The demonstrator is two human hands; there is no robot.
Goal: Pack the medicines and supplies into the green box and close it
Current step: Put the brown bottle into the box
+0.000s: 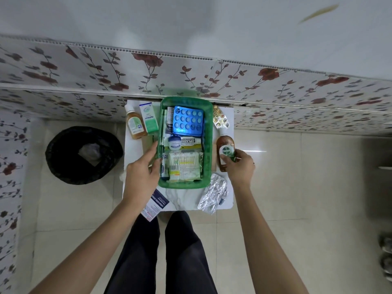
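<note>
Head view looks straight down on a small white table (230,115) on which an open green plastic box (209,145) is set, its long axis running away from the person toward the flowered wall. Inside it a blue blister tray (187,122) is seen at the far end, a small white jar (174,142) and a flat carton in the middle, and a clear pack of cotton buds (184,161) at the near end. The left hand (141,172) is laid open against the box's left rim, nothing gripped. The right hand (240,166) is closed round the base of a brown antiseptic bottle (225,148) just right of the box, the bottle lying along the box with its white cap pointing away. A second brown bottle (134,125) and a green-and-white carton (149,120) are stood left of the box; crumpled silver foil strips (213,193) lie at the near right.
</note>
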